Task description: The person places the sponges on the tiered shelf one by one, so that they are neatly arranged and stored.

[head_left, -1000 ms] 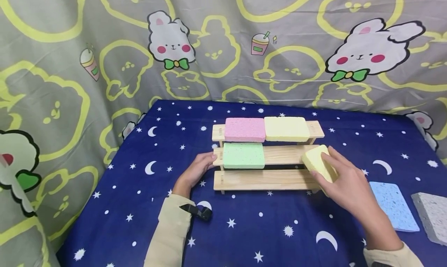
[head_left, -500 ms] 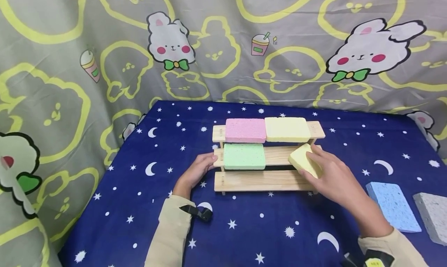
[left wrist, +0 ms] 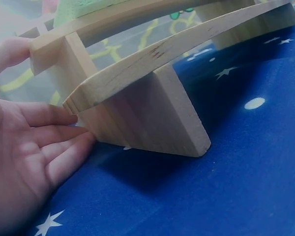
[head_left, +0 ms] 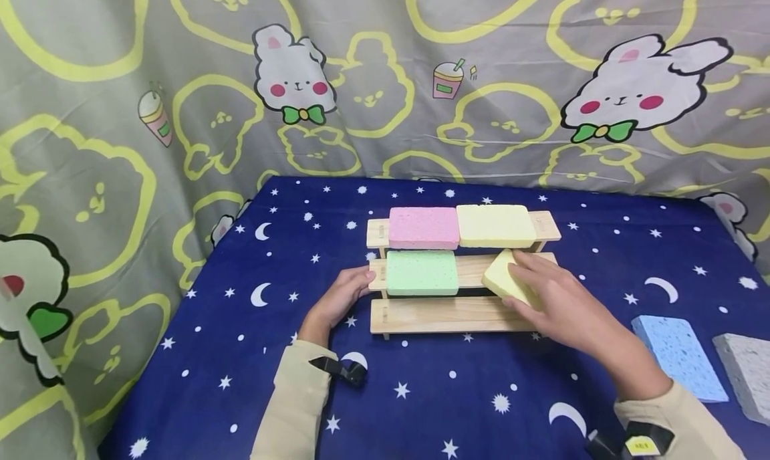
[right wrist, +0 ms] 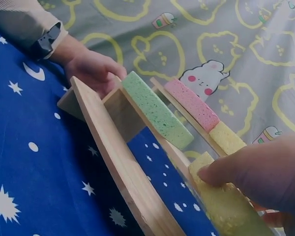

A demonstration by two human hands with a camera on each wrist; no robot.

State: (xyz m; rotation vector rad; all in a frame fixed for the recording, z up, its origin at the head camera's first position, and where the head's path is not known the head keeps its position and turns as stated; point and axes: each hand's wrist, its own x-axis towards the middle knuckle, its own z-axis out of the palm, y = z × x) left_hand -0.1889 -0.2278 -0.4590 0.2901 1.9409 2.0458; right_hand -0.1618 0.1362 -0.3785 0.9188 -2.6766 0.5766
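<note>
A three-tier wooden stand (head_left: pixel 445 316) sits on the table. My left hand (head_left: pixel 344 295) is at its left end; in the left wrist view the thumb touches the middle shelf's end and fairly straight fingers (left wrist: pixel 54 142) rest against the side support. With my right hand (head_left: pixel 562 299) I pinch a yellow sponge (head_left: pixel 508 278), tilted over the right half of the middle shelf; whether it touches the wood is unclear. Left of it on that shelf lies a green sponge (head_left: pixel 421 273). The top shelf bears a pink sponge (head_left: pixel 424 227) and another yellow sponge (head_left: pixel 496 226), side by side.
To the right of the stand a blue sponge (head_left: pixel 680 356) and a grey sponge (head_left: pixel 748 373) lie on the dark blue starry tablecloth (head_left: pixel 289 239). A grey curtain (head_left: pixel 385 132) with cartoon prints hangs behind and to the left of the table.
My right hand has moved left with the yellow sponge, from the stand's right end to nearer the green sponge. My left hand stays at the stand's left end.
</note>
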